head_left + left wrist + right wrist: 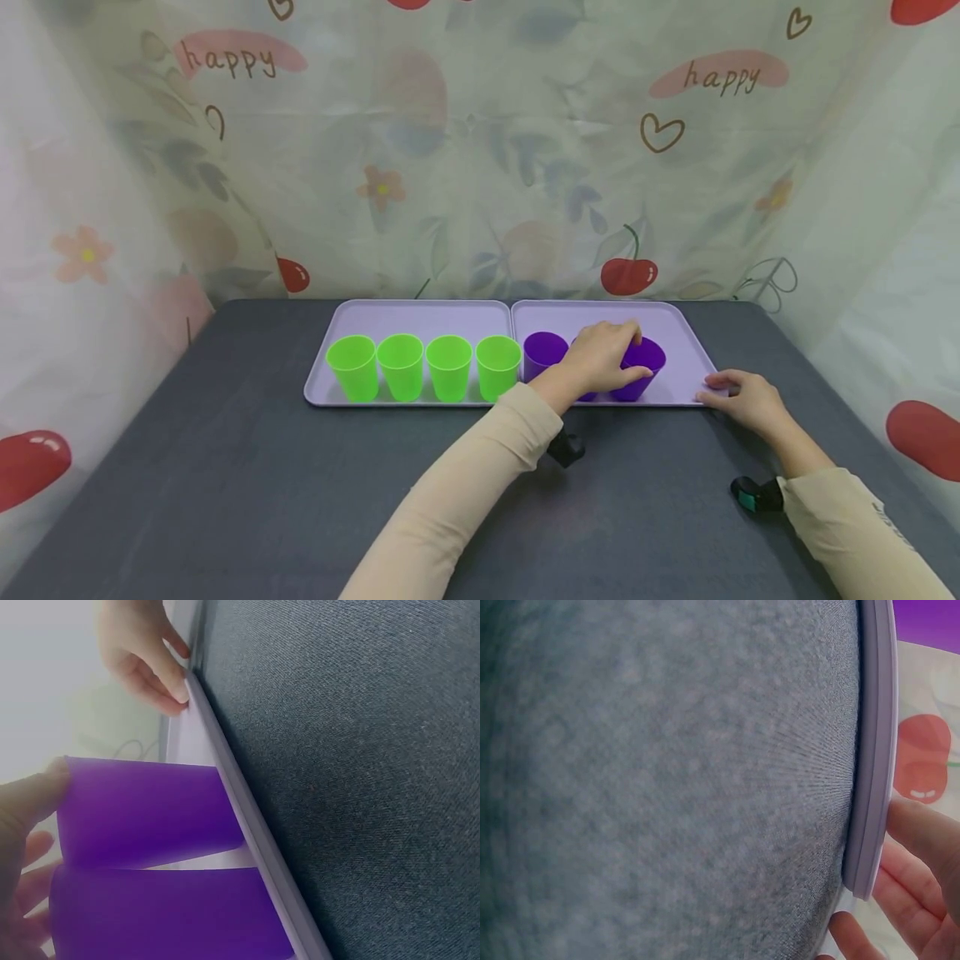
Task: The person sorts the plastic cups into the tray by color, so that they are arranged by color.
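Note:
My left hand point(598, 358) holds the rightmost purple cup point(647, 363) at its rim, thumb on the near side and fingers beyond. In the left wrist view that cup point(146, 814) stands beside another purple cup point(165, 915), with fingers partly hidden behind both. Another purple cup point(543, 352) stands further left; my hand covers most of the middle one. My right hand point(753, 407) grips the near right corner of the right lilac tray point(686, 367), its thumb on the rim point(877, 750) in the right wrist view.
A second lilac tray point(420, 314) adjoins on the left, with several bright green cups point(402, 367) in a row. Both trays lie on a dark grey table point(262, 483). A printed curtain point(480, 150) hangs behind and at both sides.

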A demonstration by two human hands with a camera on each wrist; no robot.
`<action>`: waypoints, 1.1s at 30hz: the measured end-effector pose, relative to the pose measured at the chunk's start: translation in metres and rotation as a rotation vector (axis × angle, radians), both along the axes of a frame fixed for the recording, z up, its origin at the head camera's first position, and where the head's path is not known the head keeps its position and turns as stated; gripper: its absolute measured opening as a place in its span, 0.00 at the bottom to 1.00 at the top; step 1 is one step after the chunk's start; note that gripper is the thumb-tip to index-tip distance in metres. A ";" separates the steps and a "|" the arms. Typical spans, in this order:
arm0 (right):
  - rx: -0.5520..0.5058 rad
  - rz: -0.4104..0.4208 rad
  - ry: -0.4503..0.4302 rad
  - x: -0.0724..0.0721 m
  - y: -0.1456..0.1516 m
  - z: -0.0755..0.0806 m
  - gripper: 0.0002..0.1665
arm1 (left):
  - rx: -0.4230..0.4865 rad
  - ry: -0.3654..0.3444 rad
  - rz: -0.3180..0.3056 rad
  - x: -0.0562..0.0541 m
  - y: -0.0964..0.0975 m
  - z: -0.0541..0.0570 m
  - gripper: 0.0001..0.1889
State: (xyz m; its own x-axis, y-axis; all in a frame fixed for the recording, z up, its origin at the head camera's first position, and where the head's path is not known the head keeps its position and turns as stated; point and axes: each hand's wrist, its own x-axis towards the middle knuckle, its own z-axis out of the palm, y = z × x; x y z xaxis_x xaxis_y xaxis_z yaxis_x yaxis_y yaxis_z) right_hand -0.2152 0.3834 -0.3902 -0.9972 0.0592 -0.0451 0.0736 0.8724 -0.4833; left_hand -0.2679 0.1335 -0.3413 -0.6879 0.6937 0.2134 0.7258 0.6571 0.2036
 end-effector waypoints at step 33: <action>0.025 0.025 0.017 0.002 0.001 0.000 0.29 | 0.338 -0.240 -0.180 0.044 -0.101 0.013 0.24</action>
State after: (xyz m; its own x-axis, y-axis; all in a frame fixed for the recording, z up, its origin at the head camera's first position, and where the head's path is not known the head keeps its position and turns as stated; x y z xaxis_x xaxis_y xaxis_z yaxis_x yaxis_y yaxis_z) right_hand -0.2134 0.3841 -0.3905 -0.9990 0.0346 -0.0271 0.0433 0.8856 -0.4623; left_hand -0.2236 0.0323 -0.3286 -0.6201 0.7258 0.2978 0.7288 0.3925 0.5611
